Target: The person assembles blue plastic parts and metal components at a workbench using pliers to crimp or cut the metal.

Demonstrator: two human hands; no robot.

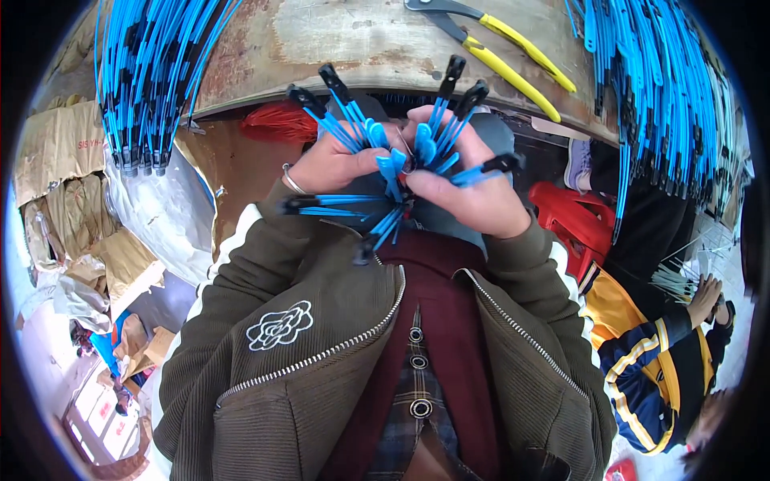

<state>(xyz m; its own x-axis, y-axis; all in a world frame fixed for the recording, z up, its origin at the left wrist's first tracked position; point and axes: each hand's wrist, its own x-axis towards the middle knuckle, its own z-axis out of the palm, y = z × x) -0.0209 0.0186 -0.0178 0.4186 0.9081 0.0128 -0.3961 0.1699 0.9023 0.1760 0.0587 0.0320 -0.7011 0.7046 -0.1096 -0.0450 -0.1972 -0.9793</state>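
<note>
A bunch of blue cable-like strips (pixel 393 164) with black end pieces is held between my hands over my lap, the strips fanning out in several directions. On its left side, my left hand (pixel 341 167) is closed around part of the bunch. My right hand (pixel 473 188) grips the other side, its thumb near the middle. A thin loop, perhaps wire or a tie, shows between my fingers, but its ends are hidden. Beyond my hands, yellow-handled pliers (pixel 513 68) with dark jaws lie on the worn wooden table (pixel 345 36).
More blue strips hang over the table at the left (pixel 148 80) and right (pixel 658 88). A red bundle (pixel 281 120) lies below the table edge. Brown paper and white plastic sheeting (pixel 164 216) fill the left. A red stool (pixel 571 220) and another person's hand (pixel 706 301) appear right.
</note>
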